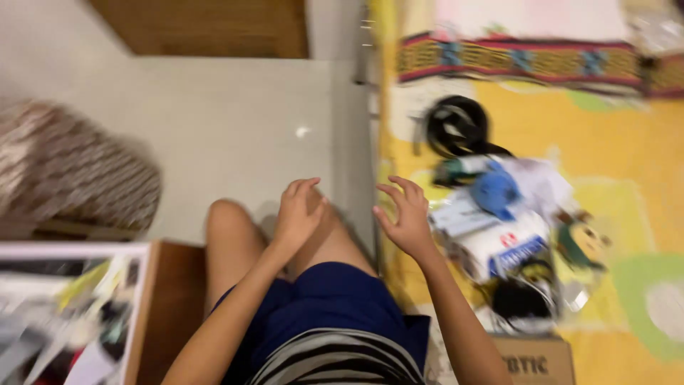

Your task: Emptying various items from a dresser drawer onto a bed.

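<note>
Lying just beside right grip [407, 214]: packets [491, 239]

Glossy pale tiled floor [235, 114], soft yellow printed cloth bedsheet [627, 150] — matt, shiny black coiled cable [456, 127], crinkly clear plastic packets [499, 242], smooth blue plastic cap [495, 191], brown cardboard box [534, 360] — dull, woven patterned cushion [71, 175]

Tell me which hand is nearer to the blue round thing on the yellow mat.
Right. The right hand hangs open just left of the blue round thing, at the edge of the pile. The left hand is farther left, over the person's knee, not touching it.
</note>
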